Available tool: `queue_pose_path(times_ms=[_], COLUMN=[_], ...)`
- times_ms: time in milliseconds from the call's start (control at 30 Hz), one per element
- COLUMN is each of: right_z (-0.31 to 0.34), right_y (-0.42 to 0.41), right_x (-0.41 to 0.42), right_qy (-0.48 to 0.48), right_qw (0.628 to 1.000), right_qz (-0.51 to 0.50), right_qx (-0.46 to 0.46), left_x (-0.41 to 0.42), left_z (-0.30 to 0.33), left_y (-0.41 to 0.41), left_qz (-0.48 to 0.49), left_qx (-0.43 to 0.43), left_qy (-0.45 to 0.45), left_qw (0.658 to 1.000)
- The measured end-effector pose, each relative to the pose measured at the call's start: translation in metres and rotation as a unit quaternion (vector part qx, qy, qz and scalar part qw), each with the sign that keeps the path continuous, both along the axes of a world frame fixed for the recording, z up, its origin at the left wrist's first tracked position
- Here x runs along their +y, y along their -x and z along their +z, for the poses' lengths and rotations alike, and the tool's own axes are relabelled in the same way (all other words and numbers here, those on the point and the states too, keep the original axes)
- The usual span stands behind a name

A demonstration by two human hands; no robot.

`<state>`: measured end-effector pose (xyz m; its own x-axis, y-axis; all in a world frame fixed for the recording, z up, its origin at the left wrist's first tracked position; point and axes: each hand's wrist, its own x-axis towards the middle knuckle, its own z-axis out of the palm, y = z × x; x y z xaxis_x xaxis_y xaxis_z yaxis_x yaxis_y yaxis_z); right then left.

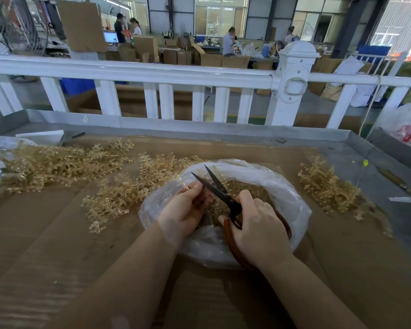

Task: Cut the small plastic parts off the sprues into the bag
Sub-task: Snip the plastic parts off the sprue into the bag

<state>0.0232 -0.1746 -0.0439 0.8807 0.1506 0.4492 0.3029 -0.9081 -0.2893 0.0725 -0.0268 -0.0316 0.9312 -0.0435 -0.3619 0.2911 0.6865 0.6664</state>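
A clear plastic bag (282, 193) lies open on the cardboard, with a heap of small amber cut parts (249, 188) inside. Over the bag's mouth my left hand (188, 207) pinches a thin amber sprue (184, 185) by its end. My right hand (256, 224) grips black scissors (214, 186) by their red-brown handles. The blades are spread apart and point up-left, just beside my left fingers. Piles of uncut amber sprues (119, 193) lie left of the bag. Another large pile of sprues (57, 165) sits at the far left.
A smaller sprue heap (328, 186) lies right of the bag. Brown cardboard (57, 257) covers the metal table, whose raised rim (223, 130) runs along the back. A white railing (152, 74) stands behind. A bag with red contents (408, 136) sits at far right.
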Motion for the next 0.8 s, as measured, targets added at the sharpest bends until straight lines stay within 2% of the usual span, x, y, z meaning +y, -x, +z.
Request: queue_pose_path(times_ms=[233, 800], right_z=[-0.0002, 0.0079], right_y=[-0.0023, -0.0086], right_x=[0.0017, 0.0044], right_qy=[0.002, 0.007], right_qw=[1.0, 0.999], right_qz=[0.015, 0.034], right_qx=[-0.005, 0.01], left_x=[0.0002, 0.0026], left_z=[0.0018, -0.0061], left_y=[0.0011, 0.0021], left_qz=[-0.01, -0.085], left_qx=[0.003, -0.091], left_qy=[0.004, -0.031], left_qw=[1.0, 0.992])
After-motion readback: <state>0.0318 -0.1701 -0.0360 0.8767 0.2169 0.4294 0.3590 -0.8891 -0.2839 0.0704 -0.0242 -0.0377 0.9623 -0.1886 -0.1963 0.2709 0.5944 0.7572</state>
